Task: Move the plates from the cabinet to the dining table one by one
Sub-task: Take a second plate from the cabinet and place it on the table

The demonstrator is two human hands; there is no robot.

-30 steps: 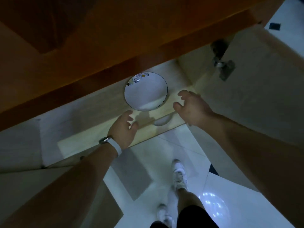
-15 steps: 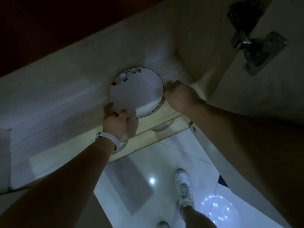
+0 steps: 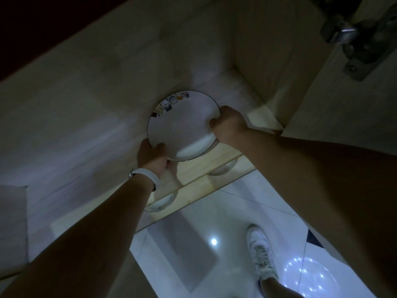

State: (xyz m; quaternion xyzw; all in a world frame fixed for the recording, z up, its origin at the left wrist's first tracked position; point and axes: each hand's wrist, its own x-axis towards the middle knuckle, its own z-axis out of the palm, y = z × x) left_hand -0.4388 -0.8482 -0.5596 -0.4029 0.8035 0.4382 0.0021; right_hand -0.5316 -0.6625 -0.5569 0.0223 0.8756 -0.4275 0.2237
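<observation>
Plate [image 3: 182, 127], white with a dark rim line and small pictures on its far edge, sits in the cabinet [image 3: 107, 82] on the upper shelf [image 3: 217, 162], near the shelf's right front corner, its near rim at the front edge. Both hands on it: left hand [image 3: 153, 157] clamped on the near-left rim, thumb on top, fingers under; right hand [image 3: 228, 123] clamped on the right rim, fingers curled over the edge. Plate lies between the two hands, so the pull is straight back toward the person over the front edge; round, no long axis to speak of; neither hand clearly nearer. Can't tell if it is lifted or touching the shelf. Below the shelf's front edge, parts of two more plates or bowls [image 3: 160, 203] [image 3: 222, 169] peek out, mostly hidden by the shelf and the left forearm. Very dim light; hinge [image 3: 363, 37] top right cut off by the frame. Dining table not in view. Wristband [image 3: 146, 176] on left wrist; shoe [image 3: 261, 254] on tiled floor [image 3: 214, 211].
</observation>
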